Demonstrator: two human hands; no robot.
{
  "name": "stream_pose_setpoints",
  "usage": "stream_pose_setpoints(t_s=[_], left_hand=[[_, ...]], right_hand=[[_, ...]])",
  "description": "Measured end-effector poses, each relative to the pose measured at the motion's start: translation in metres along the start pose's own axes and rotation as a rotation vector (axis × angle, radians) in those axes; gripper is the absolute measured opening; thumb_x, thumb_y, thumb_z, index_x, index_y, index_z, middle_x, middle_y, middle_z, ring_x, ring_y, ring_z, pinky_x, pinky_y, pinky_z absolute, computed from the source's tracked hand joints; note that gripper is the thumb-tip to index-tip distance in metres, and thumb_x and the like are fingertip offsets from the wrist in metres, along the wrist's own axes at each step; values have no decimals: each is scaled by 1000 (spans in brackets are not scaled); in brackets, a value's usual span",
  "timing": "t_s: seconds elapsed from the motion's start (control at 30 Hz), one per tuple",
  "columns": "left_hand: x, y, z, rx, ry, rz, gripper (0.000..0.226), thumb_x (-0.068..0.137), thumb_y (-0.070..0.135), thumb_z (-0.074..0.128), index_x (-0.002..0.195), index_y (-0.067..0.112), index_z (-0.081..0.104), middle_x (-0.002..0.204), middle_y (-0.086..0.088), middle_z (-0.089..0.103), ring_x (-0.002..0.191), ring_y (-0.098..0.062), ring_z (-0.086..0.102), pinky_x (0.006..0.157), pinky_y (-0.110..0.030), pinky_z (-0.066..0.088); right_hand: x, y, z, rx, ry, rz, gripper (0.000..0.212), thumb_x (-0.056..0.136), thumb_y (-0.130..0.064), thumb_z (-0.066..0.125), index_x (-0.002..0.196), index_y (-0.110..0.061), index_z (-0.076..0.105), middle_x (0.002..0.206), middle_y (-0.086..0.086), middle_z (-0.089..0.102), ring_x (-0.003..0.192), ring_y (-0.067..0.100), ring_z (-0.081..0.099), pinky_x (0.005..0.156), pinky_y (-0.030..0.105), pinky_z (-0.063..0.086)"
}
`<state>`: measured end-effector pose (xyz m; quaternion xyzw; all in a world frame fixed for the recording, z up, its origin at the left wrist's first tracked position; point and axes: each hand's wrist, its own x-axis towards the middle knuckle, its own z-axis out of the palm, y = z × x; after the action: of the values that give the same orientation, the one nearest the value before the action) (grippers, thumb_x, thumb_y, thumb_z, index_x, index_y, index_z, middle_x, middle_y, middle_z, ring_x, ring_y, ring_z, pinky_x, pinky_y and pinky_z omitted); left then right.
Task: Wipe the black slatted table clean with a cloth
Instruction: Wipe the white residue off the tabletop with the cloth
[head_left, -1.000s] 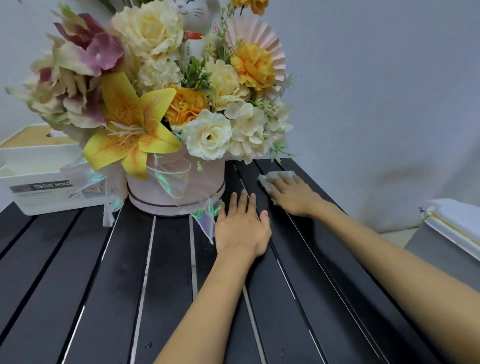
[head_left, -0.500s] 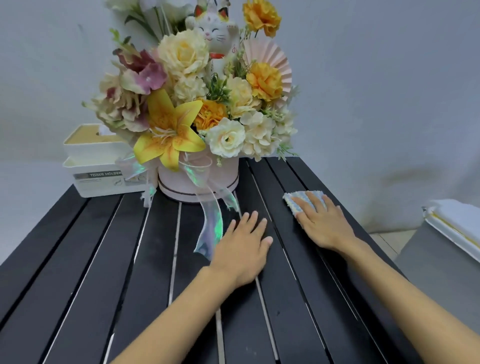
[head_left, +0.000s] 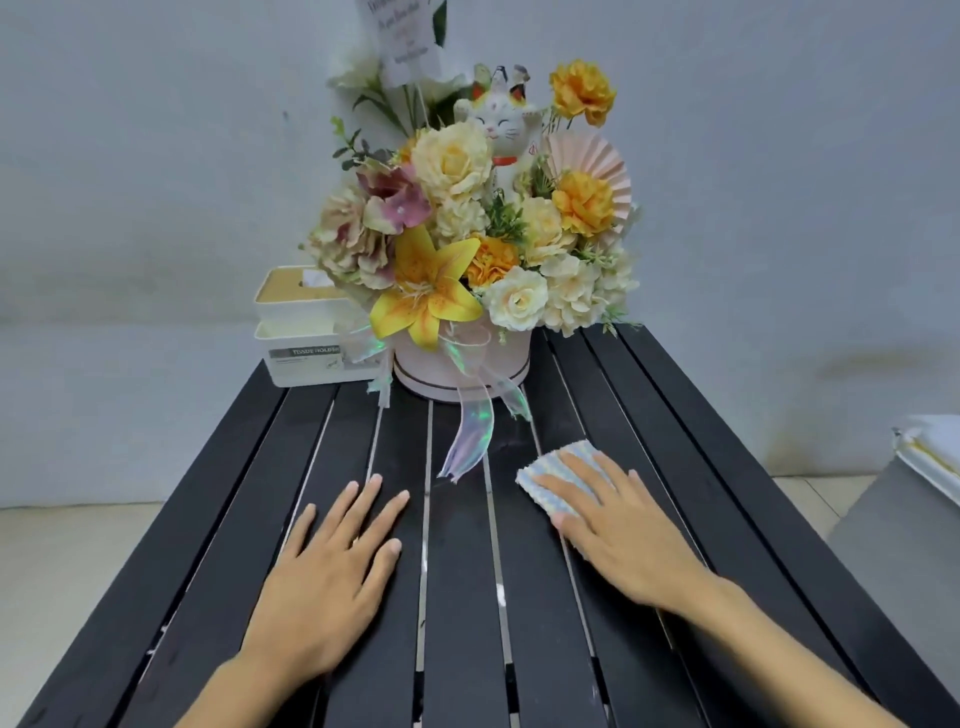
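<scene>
One soft, light cloth (head_left: 563, 474) under flat right hand (head_left: 626, 540), fingers spread (palm pressure, no pinch); left hand (head_left: 332, 577) splayed on table (head_left: 462, 597).

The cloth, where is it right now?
In the head view, the cloth lies flat on the table, right of centre, under the right hand, just right of the ribbon.

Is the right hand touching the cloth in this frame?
Touching. The head view shows the right hand pressed flat on the cloth, fingers spread over it on the black slatted table.
</scene>
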<state>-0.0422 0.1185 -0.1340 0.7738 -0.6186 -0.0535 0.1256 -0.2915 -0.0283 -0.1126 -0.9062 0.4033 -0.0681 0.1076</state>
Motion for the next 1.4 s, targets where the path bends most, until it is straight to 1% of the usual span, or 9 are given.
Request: stream_pose_setpoints(t_s=[0.13, 0.27, 0.5, 0.63, 0.77, 0.97, 1.13, 1.27, 1.4], left_hand=[[1, 3, -2, 37, 74, -24, 84, 64, 66, -38, 139, 53, -3, 150, 24, -13, 138, 3, -17, 114, -27, -10], [2, 9, -5, 58, 55, -54, 87, 61, 65, -41, 140, 52, -8, 152, 22, -13, 139, 2, -16, 114, -28, -9], [2, 9, -3, 46, 63, -54, 73, 72, 54, -20, 142, 48, -4, 154, 19, -8, 141, 0, -12, 116, -30, -8], [3, 9, -4, 41, 60, -60, 74, 71, 53, -22, 143, 46, -5, 154, 19, -9, 141, 0, -12, 115, -30, -9], [2, 10, -3, 54, 63, -57, 76, 70, 53, -23, 144, 45, -6, 154, 19, -9, 141, -1, -12, 115, -31, -9], [3, 10, -4, 64, 68, -56, 79, 69, 53, -23, 145, 43, -4, 155, 17, -8, 141, -2, -11, 115, -31, -7], [2, 10, -5, 57, 64, -50, 68, 80, 53, -15, 145, 42, -2, 155, 16, -7, 141, -2, -11, 115, -32, -7], [2, 11, -7, 46, 58, -56, 48, 100, 41, 10, 146, 40, -1, 156, 15, -7, 142, -4, -10, 116, -33, -7], [4, 9, -5, 49, 73, -69, 49, 100, 38, 12, 147, 35, -2, 156, 14, -7, 142, -4, -10, 116, -32, -6]], right_hand=[[101, 19, 2, -46, -29, 94, 47, 100, -43, 20, 146, -46, 9, 158, -7, 4, 144, 25, 0, 114, 53, 3], [157, 20, 7, -13, 40, 267, 54, 99, -41, 26, 149, -24, 16, 157, 0, 11, 144, 26, 4, 115, 50, 4], [90, -5, 7, -4, 32, 194, 48, 99, -36, 28, 146, -33, 20, 158, -4, 10, 144, 27, 3, 115, 50, 6], [-14, -44, 12, -93, -9, 18, 61, 78, -53, -8, 139, -58, -5, 151, -25, -9, 143, 15, -17, 116, 40, -1], [-53, -57, 11, 8, -29, -49, 51, 77, -57, -8, 126, -70, -1, 146, -34, -13, 138, -1, -22, 112, 26, -8], [56, -53, 20, -56, -2, 86, 49, 95, -48, 15, 143, -48, 13, 158, -11, 4, 144, 21, -4, 116, 45, 1], [113, -65, 25, 32, 6, 206, 49, 99, -34, 27, 147, -36, 19, 158, -3, 6, 144, 28, -4, 115, 48, -3], [69, -80, 25, 28, 6, 152, 49, 99, -36, 25, 147, -39, 15, 159, -4, 2, 145, 27, -8, 116, 48, -2], [-38, -118, 35, -51, 7, -26, 57, 85, -49, -2, 141, -55, 2, 156, -17, -2, 144, 17, -12, 117, 40, 1]])
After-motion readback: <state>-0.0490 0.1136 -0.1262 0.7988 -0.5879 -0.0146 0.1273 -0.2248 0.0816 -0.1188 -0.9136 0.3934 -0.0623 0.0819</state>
